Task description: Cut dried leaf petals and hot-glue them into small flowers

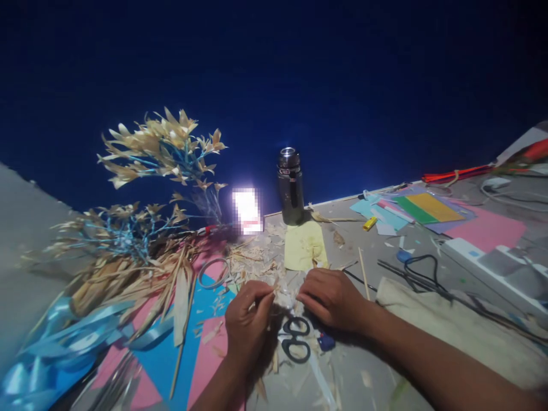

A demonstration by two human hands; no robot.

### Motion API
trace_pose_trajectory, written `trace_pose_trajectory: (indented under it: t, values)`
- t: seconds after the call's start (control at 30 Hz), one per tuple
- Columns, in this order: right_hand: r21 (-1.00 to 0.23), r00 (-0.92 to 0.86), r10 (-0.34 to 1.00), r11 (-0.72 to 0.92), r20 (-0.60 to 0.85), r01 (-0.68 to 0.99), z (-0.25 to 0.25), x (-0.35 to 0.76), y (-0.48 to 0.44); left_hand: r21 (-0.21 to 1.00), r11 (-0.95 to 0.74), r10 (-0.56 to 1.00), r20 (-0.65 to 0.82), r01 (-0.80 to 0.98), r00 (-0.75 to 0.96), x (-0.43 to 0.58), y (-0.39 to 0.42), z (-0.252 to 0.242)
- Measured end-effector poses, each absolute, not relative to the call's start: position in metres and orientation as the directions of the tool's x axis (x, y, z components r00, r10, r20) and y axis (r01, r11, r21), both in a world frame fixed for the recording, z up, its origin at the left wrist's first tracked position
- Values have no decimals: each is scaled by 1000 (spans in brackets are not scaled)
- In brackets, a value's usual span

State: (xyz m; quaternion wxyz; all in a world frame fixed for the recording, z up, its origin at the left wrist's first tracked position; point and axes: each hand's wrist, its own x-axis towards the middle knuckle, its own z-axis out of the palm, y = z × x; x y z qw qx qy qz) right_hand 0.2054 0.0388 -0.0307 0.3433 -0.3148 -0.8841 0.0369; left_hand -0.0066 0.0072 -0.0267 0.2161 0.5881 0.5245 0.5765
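My left hand [247, 319] and my right hand [330, 299] meet low in the middle of the view, both pinched on a small pale piece of dried husk [284, 297] held between them. Black-handled scissors [295, 338] lie on the surface just below the hands. Husk shavings [253, 261] are scattered just beyond my fingers. A pale yellow paper sheet [305, 245] lies behind the hands.
A branch of husk leaves on blue stems [165, 151] stands at the left above loose husks, blue ribbon [64, 342] and pink and blue paper [205, 354]. A metal flask [290, 185] stands at the back. Coloured sheets [422, 208], a white power strip [492, 262] and a cloth [449, 322] lie right.
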Motion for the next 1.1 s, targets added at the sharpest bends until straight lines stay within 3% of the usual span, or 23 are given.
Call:
trace_pose_trajectory:
  t: [0.3, 0.4, 0.5, 0.63, 0.7, 0.77, 0.87, 0.97, 1.1]
  values:
    - [-284, -583, 599, 790, 549, 544, -30, 205, 38, 871, -381, 897, 429, 309, -103, -5, 4, -25]
    - [-284, -592, 595, 794, 544, 538, -31, 205, 37, 986, -150, 975, 160, 72, -153, 1, 3, -24]
    - [-280, -608, 599, 792, 521, 542, -32, 205, 36, 946, 140, 986, -160, -291, -46, 8, 3, -25]
    - [-306, -612, 609, 789, 504, 533, -33, 204, 35, 876, 231, 973, -214, -424, 87, 9, 3, -26]
    - [-401, -550, 642, 765, 534, 504, -31, 203, 35, 872, 253, 967, -212, -419, 144, 7, 3, -26]
    - [-582, -411, 729, 684, 547, 440, -27, 204, 36, 869, 282, 955, -214, -407, 205, 4, 3, -26]
    - [-829, -243, 850, 517, 468, 212, -18, 209, 39, 871, 340, 922, -237, -354, 305, 4, 2, -26]
    - [-923, -344, 869, 385, 355, 19, -9, 215, 42, 868, 400, 884, -280, -295, 375, 7, 0, -28]
    - [-940, -555, 785, 342, 274, 19, -3, 218, 40, 849, 448, 850, -306, -282, 428, 12, -3, -30]
